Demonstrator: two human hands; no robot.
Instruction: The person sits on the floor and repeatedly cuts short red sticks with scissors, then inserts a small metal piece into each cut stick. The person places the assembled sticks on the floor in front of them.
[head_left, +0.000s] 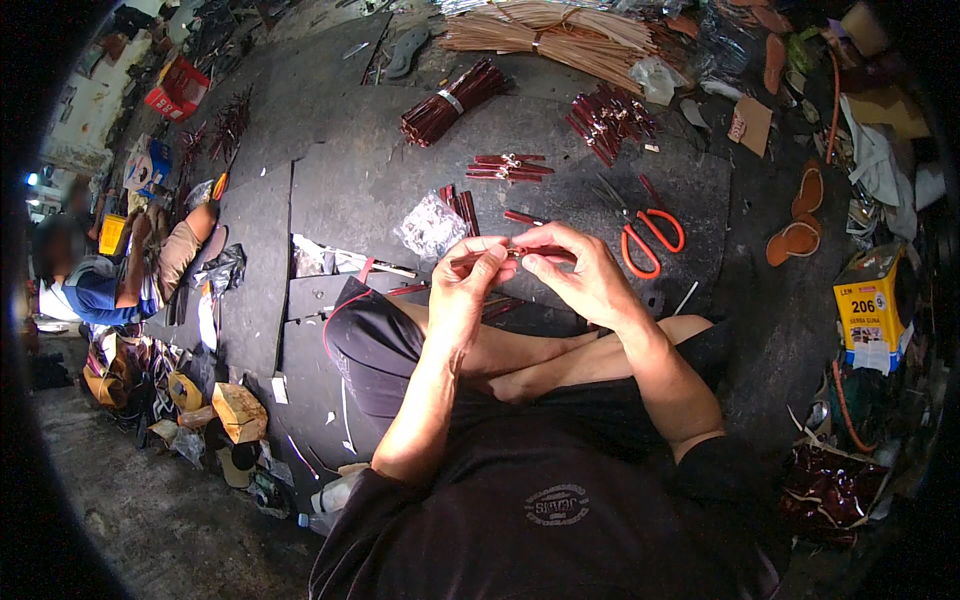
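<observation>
My left hand and my right hand meet above my crossed legs, fingers pinched. Between them they hold a dark red strap with what looks like a small metal buckle at its middle. Just beyond my left hand lies a crumpled clear plastic bag. Scissors with orange handles lie spread apart beyond my right hand. Short dark red strips lie beside the bag. Farther off is a small pile of dark red straps with metal pieces.
A banded bundle of dark red strips, more buckled straps and long tan strips lie at the back. Sandal soles and a yellow box are at the right. Another person sits at the left.
</observation>
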